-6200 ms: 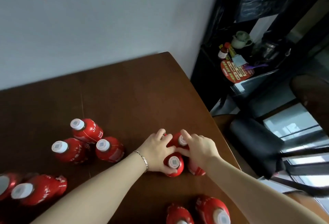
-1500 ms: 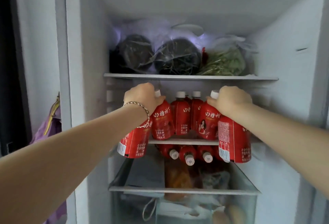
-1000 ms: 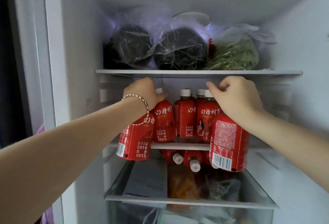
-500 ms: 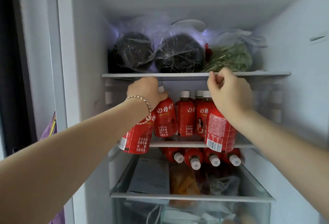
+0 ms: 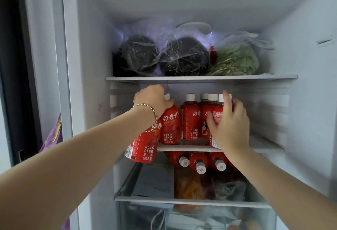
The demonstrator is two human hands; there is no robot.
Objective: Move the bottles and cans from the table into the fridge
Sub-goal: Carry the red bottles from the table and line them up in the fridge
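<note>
Left hand [image 5: 151, 100] up front, clenched over two caps at once. The low bottle [image 5: 143, 149] hangs from it neck-up. Its long axis is tilted, with the base swung down and left, out in front of the middle shelf [image 5: 182, 148] and dipping below its edge. The second bottle [image 5: 170, 127] in that hand is nearly upright, base at the shelf's front left; resting there or not, I can't tell.

Over to the right hand [image 5: 231, 125]: fingers half-curled round the right bottle [image 5: 218, 115], thumb across the label, fingertips up by the cap. That one stands upright at the shelf's front.

Behind it, standing bottles [image 5: 190, 120] in a tight row, caps up. Under the shelf, lying bottles [image 5: 198, 160] on their sides, caps pointing out at us. Lower down, a glass shelf [image 5: 182, 202] with packets [image 5: 189, 184].

Deep in the fridge [image 5: 91, 65], the top shelf [image 5: 200, 78] carries three clear bags [image 5: 184, 56], two dark and one of greens.
</note>
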